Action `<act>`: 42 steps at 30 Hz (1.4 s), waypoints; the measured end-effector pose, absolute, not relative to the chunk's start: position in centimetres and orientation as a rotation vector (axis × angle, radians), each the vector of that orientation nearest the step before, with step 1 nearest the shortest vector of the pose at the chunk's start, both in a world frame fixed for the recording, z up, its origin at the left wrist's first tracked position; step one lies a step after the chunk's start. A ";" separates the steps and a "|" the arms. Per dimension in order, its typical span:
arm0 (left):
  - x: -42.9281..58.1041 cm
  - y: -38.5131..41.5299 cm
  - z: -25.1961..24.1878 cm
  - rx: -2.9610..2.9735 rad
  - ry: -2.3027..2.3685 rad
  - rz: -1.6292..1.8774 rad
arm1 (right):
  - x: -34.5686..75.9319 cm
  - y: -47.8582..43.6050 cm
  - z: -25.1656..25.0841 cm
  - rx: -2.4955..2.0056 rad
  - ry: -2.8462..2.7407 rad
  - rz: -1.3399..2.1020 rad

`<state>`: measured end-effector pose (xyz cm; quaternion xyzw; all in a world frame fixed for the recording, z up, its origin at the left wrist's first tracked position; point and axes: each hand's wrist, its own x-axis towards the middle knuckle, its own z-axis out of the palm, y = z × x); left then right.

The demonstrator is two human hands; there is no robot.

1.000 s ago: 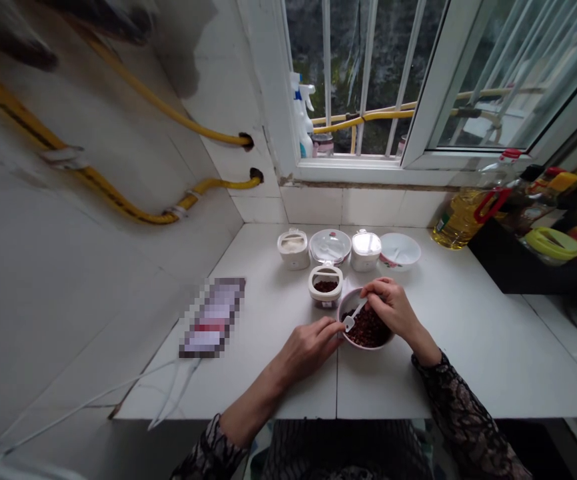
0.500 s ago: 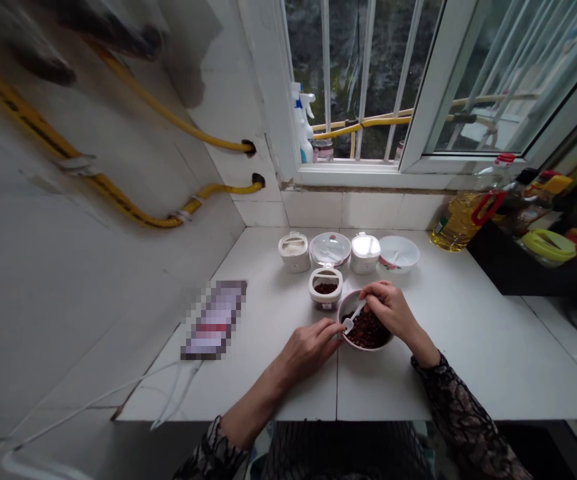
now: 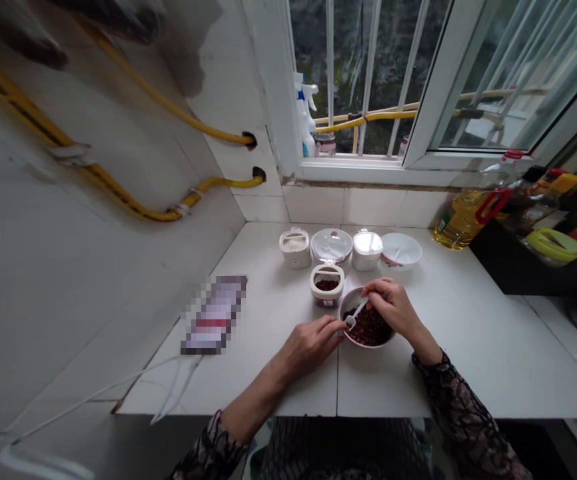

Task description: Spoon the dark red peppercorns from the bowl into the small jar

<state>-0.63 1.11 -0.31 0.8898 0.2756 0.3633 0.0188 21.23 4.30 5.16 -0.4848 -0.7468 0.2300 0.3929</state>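
Countertop (image 3: 468,347) bowl (image 3: 367,327) between both hands

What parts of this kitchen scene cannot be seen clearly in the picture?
- Flat object on the counter, head view: pixelated, so its face is unreadable.
- Dark contents of the pink bowl: too small to identify; the right hand covers part of it.
- White spoon: its handle end is hidden in the right hand's fingers.
- Left hand at the bowl's rim: contact cannot be told.
- Oil bottle label: too blurred to read.

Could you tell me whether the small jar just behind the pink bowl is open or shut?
Open: the small jar shows dark contents through its uncovered top.
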 end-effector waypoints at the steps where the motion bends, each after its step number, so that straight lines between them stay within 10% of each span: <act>1: -0.6 1.1 -0.3 2.764 0.856 1.127 | 21.3 4.3 5.2 -1.242 -1.876 0.591; 34: -0.6 1.2 -0.5 2.772 0.867 1.120 | 21.6 5.0 5.4 -1.267 -1.356 0.914; 42: -0.5 1.2 -0.7 2.779 0.894 1.142 | 18.8 4.7 5.9 -1.097 -1.844 0.242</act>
